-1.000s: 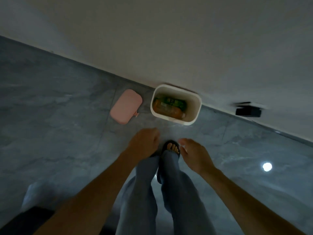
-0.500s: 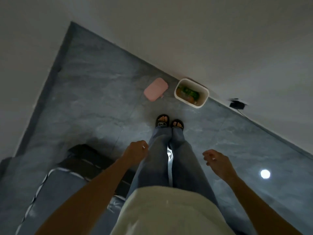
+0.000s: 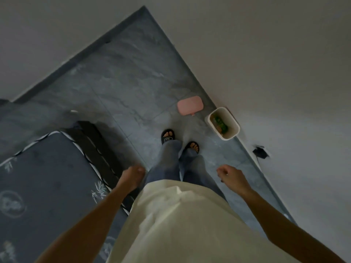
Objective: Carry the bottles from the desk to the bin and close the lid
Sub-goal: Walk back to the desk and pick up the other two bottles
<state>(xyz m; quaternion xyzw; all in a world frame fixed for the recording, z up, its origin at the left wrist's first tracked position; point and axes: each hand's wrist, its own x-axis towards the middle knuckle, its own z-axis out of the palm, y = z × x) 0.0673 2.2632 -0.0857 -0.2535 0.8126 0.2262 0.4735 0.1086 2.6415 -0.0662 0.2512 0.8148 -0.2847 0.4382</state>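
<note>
While both arms hang at the person's sides, the left hand (image 3: 133, 174) and right hand (image 3: 230, 175) curl loosely, holding nothing. Beside the white rectangular plastic bin (image 3: 230, 134), holding green and orange bottles (image 3: 220, 123), lies the pink rounded plastic lid (image 3: 190, 105), likely light and stiff; grip its long edges.

bin (image 3: 234, 132): white | lid (image 3: 190, 104): pink | bottles (image 3: 220, 124): green + orange | floor (image 3: 133, 88): grey marbled tile | mattress (image 3: 43, 177): dark blue, pale floral print | sandals (image 3: 167, 137): black
</note>
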